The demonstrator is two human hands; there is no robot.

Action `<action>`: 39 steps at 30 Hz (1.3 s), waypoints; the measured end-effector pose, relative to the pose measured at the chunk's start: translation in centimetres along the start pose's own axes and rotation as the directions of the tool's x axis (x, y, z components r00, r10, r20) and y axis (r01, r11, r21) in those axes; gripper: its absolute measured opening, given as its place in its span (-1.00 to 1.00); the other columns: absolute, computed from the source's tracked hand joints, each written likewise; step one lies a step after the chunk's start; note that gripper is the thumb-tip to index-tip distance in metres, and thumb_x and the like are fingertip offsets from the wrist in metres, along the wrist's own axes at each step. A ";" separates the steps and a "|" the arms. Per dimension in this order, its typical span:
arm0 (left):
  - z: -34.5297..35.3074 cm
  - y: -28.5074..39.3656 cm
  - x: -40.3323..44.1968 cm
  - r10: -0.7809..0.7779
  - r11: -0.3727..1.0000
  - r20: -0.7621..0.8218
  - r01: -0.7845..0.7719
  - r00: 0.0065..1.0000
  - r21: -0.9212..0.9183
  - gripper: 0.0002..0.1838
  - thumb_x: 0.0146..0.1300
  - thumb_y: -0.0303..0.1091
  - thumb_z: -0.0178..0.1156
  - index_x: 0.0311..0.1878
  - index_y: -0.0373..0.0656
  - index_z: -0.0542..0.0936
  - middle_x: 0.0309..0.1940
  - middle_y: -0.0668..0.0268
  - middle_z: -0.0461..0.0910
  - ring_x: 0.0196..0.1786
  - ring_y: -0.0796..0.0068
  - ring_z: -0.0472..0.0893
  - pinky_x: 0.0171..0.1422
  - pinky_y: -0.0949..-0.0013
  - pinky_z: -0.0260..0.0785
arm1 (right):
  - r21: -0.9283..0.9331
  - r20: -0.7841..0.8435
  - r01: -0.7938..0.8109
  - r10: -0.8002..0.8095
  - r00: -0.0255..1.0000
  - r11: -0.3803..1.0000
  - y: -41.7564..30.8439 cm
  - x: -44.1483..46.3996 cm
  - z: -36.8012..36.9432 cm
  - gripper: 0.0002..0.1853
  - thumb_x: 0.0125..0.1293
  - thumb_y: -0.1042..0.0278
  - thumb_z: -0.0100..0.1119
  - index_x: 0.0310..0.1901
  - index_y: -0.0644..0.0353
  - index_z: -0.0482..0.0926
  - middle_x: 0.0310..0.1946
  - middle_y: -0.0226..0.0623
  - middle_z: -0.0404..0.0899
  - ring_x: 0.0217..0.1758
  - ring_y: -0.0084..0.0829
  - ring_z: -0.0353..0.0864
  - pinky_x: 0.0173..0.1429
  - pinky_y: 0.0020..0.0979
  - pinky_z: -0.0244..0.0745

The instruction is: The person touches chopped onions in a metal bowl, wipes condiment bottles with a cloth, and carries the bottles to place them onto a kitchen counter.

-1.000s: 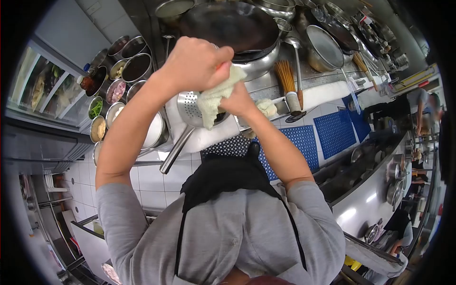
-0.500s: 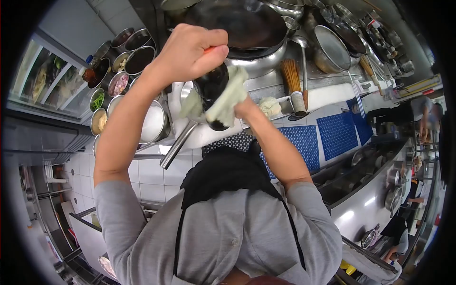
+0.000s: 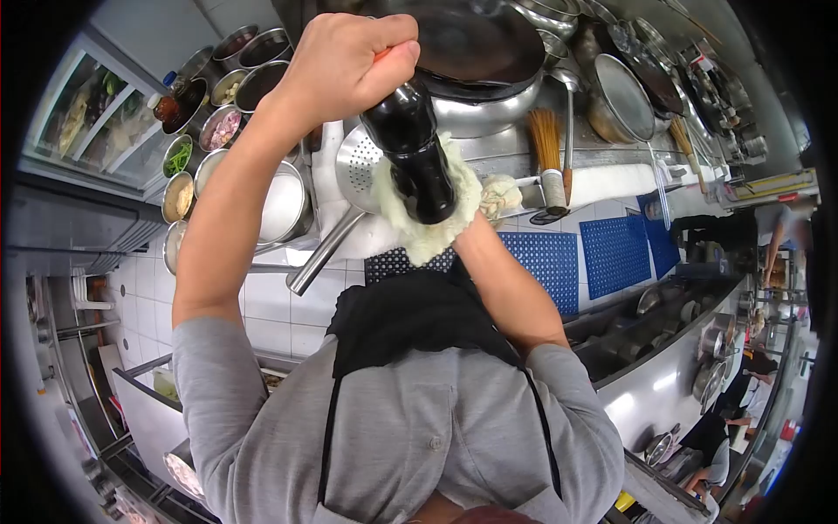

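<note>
My left hand (image 3: 353, 65) is closed around the upper end of a glossy black bottle (image 3: 410, 148), with a bit of orange-red showing between the fingers. The bottle slants down to the right, and its lower end rests against a pale green cloth (image 3: 428, 244). My right hand is under that cloth with its fingers hidden; only the right wrist (image 3: 471, 237) shows. Close on the left of the bottle lies a perforated steel skimmer (image 3: 356, 166), its tubular handle pointing down-left.
A dark wok (image 3: 476, 52) sits behind the bottle. To its right are a bamboo brush (image 3: 546, 144), a ladle (image 3: 567, 80) and a round strainer (image 3: 624, 96). Bowls of ingredients, including chopped greens (image 3: 179, 157), stand left. A person (image 3: 772, 227) is at the far right.
The bottle has moved up and come out more from the cloth, which now spreads around its lower end. My left hand has risen slightly, and the skimmer shows more.
</note>
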State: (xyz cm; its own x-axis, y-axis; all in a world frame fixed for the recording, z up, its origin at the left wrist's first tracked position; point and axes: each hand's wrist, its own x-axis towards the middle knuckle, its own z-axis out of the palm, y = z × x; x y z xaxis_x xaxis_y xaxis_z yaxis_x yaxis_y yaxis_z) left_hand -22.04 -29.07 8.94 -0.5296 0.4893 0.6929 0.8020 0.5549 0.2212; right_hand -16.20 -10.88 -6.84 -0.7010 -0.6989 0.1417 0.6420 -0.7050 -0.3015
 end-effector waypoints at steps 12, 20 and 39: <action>-0.6 1.9 1.4 -0.305 0.816 -0.224 0.375 0.926 0.439 -0.69 0.22 -0.22 0.08 -0.53 -0.22 0.57 -0.65 -0.06 0.56 -0.51 -0.11 0.62 -0.34 -0.07 0.47 | 0.164 -0.335 0.349 -0.281 0.899 0.923 2.0 2.4 1.2 -0.42 0.37 -0.19 -0.09 0.06 0.22 0.53 -0.05 -0.14 0.59 -0.08 -0.13 0.62 0.03 -0.03 0.63; 0.7 1.9 1.6 -0.236 0.733 -0.159 0.283 0.959 0.619 -0.68 0.27 -0.07 0.14 -0.48 -0.09 0.56 -0.67 0.13 0.58 -0.58 0.02 0.61 -0.49 0.02 0.45 | 0.062 -0.517 0.265 -0.197 0.833 0.962 1.7 4.1 1.7 -0.42 0.42 -0.24 -0.17 -0.05 0.21 0.51 -0.17 -0.20 0.58 -0.16 -0.24 0.64 -0.17 -0.16 0.62; 5.3 4.6 0.7 0.063 0.925 0.038 -0.073 0.997 0.373 -0.76 0.39 -0.23 0.11 -0.36 -0.16 0.45 -0.62 0.12 0.45 -0.53 0.02 0.51 -0.45 0.05 0.27 | -0.750 -0.639 0.136 -0.762 0.102 0.647 0.6 3.4 -10.4 -0.73 0.45 0.26 -0.01 0.04 0.17 0.57 -0.11 -0.29 0.64 -0.07 -0.32 0.59 0.07 -0.25 0.48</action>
State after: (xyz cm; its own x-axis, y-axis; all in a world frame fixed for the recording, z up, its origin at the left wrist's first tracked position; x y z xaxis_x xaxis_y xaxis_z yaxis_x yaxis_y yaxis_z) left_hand -20.22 -22.61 6.82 -0.4880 0.5488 0.6787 0.6775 0.7284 -0.1019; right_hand -21.42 -12.48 -16.33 -0.7596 0.5427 -0.3585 0.0872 -0.4613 -0.8830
